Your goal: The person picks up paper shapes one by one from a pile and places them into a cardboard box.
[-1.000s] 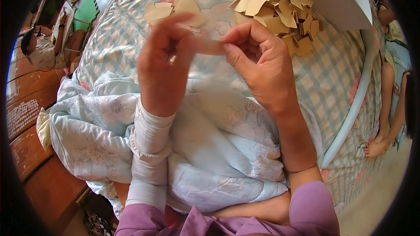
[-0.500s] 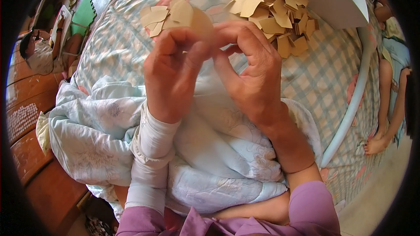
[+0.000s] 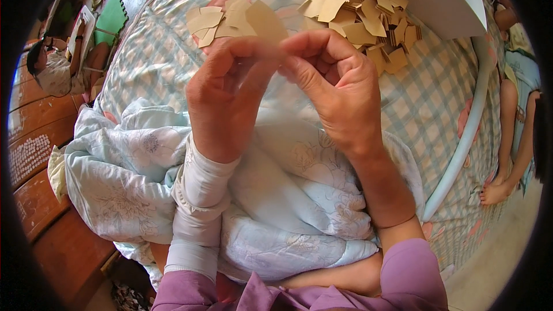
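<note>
A tan paper piece [image 3: 265, 21] stands up from the pinched fingers of my left hand [image 3: 222, 98], above the bed. My right hand [image 3: 341, 89] is closed too, its thumb and index finger meeting the lower right edge of the same piece. Where the fingertips come together the picture is blurred, so the exact fold or edge there cannot be made out. Beyond my left hand lies a small group of tan paper pieces [image 3: 204, 22]. Past my right hand is a larger heap of similar tan pieces [image 3: 362, 14], some in stacks.
A white box [image 3: 429, 0] stands at the far right beside a pale blue tube [image 3: 458, 155]. Bunched floral bedding [image 3: 127, 178] covers my lap and the checked sheet [image 3: 403, 103]. One person [image 3: 57, 72] sits at far left; another person's legs [image 3: 510, 138] show at right.
My right hand has shifted slightly right and its wrist has turned. The held paper piece shows more sharply, tilted between the fingers. The heaps have not moved.
</note>
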### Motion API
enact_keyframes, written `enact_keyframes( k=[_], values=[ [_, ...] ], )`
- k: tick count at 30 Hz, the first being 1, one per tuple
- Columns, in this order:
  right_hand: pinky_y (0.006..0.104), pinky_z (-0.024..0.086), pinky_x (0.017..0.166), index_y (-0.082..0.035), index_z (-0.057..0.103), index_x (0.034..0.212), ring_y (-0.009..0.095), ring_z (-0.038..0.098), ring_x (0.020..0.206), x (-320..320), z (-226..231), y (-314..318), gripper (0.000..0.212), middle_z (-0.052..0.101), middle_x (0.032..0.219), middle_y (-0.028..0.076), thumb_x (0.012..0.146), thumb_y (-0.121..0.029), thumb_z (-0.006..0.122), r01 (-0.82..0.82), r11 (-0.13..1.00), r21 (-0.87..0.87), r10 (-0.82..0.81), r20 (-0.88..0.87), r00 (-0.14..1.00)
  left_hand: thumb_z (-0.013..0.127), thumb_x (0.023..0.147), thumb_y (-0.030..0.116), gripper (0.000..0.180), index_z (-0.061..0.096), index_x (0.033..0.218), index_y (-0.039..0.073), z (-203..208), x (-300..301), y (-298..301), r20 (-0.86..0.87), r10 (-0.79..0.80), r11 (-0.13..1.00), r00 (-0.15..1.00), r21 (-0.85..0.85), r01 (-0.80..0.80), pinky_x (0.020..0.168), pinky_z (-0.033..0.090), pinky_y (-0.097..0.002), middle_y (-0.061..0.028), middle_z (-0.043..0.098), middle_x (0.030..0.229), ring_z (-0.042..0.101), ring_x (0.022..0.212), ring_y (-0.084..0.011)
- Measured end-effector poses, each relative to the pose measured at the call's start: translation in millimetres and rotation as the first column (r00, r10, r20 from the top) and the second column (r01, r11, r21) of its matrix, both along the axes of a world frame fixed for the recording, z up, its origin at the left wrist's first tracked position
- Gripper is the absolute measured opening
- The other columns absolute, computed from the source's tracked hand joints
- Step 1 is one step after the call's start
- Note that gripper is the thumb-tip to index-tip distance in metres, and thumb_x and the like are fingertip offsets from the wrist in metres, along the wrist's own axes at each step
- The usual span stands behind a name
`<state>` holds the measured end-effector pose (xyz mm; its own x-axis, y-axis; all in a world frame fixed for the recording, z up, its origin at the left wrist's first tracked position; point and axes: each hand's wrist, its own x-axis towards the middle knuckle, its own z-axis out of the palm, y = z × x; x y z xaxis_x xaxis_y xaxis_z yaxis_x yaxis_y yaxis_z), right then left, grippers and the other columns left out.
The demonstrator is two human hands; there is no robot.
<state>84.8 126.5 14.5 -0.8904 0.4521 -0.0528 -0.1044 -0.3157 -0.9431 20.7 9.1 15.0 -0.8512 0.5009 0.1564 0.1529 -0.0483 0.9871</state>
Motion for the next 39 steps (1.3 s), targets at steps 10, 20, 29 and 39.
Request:
enact_keyframes(
  k=[10, 20, 29, 39],
  values=[
    [0.0237, 0.049, 0.067, -0.001, 0.061, 0.090, 0.012, 0.061, 0.076, 5, -2, -1, 0.009, 0.063, 0.082, 0.007, 0.081, 0.000, 0.062, 0.158, 0.814, 0.559, -0.129, -0.091, 0.987, 0.060, 0.079, -0.006, 0.009, 0.057, 0.085, -0.001, -3, 1, 1, -0.335, 0.118, 0.974, 0.935, -0.143, -0.174, 0.071, 0.046, -0.0208, -0.0033, 0.060, 0.083, 0.057, 0.076, -0.0096],
    [0.0259, 0.049, 0.065, -0.002, 0.060, 0.086, 0.015, 0.061, 0.069, 3, -2, -8, 0.007, 0.062, 0.079, 0.008, 0.080, -0.001, 0.062, 0.142, 0.956, 0.257, -0.137, -0.036, 0.990, 0.058, 0.080, -0.010, 0.018, 0.052, 0.096, -0.003, -3, 6, -1, -0.133, 0.034, 0.999, 0.991, 0.020, -0.032, 0.079, 0.045, -0.0212, -0.0056, 0.055, 0.094, 0.055, 0.087, -0.0106],
    [0.0257, 0.049, 0.065, -0.002, 0.060, 0.087, 0.014, 0.060, 0.067, 2, -4, -6, 0.008, 0.062, 0.079, 0.007, 0.080, -0.001, 0.062, 0.159, 0.935, 0.317, -0.147, -0.064, 0.987, 0.055, 0.082, -0.010, 0.017, 0.053, 0.096, -0.002, -3, 7, 0, -0.139, 0.078, 0.995, 0.987, -0.043, -0.084, 0.079, 0.045, -0.0217, -0.0048, 0.056, 0.093, 0.055, 0.088, -0.0099],
    [0.0259, 0.048, 0.064, -0.002, 0.059, 0.087, 0.015, 0.060, 0.068, 3, -5, -9, 0.008, 0.061, 0.078, 0.008, 0.079, 0.000, 0.062, 0.179, 0.938, 0.297, -0.168, -0.061, 0.984, 0.057, 0.083, -0.007, 0.015, 0.051, 0.096, -0.002, -4, 9, 1, -0.060, 0.068, 0.996, 0.996, 0.060, -0.064, 0.077, 0.044, -0.0202, -0.0036, 0.054, 0.091, 0.053, 0.084, -0.0089]
  ],
)
